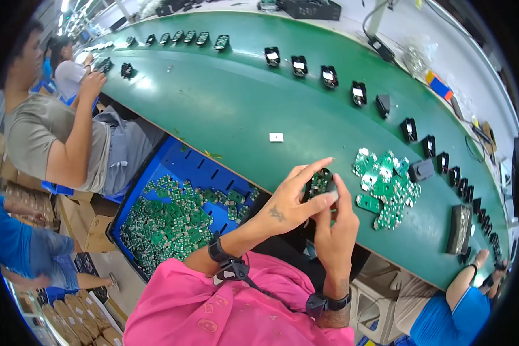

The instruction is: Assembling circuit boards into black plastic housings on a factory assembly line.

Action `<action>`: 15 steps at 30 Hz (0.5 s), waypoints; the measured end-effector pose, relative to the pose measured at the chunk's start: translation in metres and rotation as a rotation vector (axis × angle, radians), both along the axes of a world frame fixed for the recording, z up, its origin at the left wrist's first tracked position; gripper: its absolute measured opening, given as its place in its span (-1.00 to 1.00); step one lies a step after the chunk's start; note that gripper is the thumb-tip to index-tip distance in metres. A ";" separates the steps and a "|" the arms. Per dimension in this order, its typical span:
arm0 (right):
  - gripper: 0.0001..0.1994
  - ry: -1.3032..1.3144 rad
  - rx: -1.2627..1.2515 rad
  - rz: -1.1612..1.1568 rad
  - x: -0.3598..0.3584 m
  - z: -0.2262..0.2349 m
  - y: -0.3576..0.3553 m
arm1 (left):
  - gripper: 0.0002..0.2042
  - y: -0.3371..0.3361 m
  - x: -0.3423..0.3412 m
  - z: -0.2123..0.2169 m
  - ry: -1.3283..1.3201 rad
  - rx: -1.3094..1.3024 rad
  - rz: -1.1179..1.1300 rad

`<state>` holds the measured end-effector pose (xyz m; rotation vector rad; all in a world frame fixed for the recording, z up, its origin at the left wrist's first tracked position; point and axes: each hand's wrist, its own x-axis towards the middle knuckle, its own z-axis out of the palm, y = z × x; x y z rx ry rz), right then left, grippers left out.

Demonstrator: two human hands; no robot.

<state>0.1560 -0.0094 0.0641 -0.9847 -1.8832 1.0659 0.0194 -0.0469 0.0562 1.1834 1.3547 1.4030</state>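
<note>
My left hand (291, 202) and my right hand (335, 228) meet over the near edge of a green conveyor belt (236, 98). Together they pinch a small black housing with a green circuit board in it (319, 183). My left fingers wrap its top and left side; my right thumb presses its right side. A pile of small green circuit boards (386, 184) lies on the belt just right of my hands. A black housing (422, 169) sits beside that pile.
A row of black housings (328, 76) runs along the belt's far side and curves down the right. A blue bin (184, 167) full of green boards stands at my left. A small white piece (276, 137) lies on the belt. Other people work at left and lower right.
</note>
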 end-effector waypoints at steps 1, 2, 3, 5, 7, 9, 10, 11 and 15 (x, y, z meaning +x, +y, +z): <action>-0.55 -0.007 0.077 0.026 -0.008 -0.002 0.000 | -0.42 -0.002 -0.012 -0.007 0.125 0.045 0.031; -0.55 0.004 0.090 0.042 -0.015 0.000 0.003 | -0.42 -0.002 -0.025 -0.016 0.136 0.056 0.049; -0.53 0.019 -0.001 0.161 -0.023 0.004 0.005 | -0.43 -0.005 -0.042 -0.025 0.263 0.129 0.069; -0.51 0.033 -0.080 0.271 -0.035 0.008 0.014 | -0.46 -0.012 -0.062 -0.008 -0.062 -0.077 0.067; -0.47 -0.142 -0.045 0.332 -0.054 0.001 0.034 | -0.42 -0.010 -0.095 0.002 -0.033 -0.102 0.260; -0.46 -0.266 0.120 0.213 -0.084 -0.022 0.055 | -0.42 0.014 -0.153 -0.013 0.230 0.007 0.511; -0.51 -0.321 0.304 0.164 -0.101 -0.025 0.061 | -0.42 0.034 -0.195 -0.029 0.524 0.086 0.658; -0.57 -0.388 0.482 0.094 -0.110 -0.028 0.067 | -0.46 0.060 -0.220 -0.027 0.500 0.077 0.696; -0.80 -0.539 0.436 0.180 -0.135 -0.048 0.075 | -0.58 0.155 -0.304 -0.046 1.021 0.073 0.776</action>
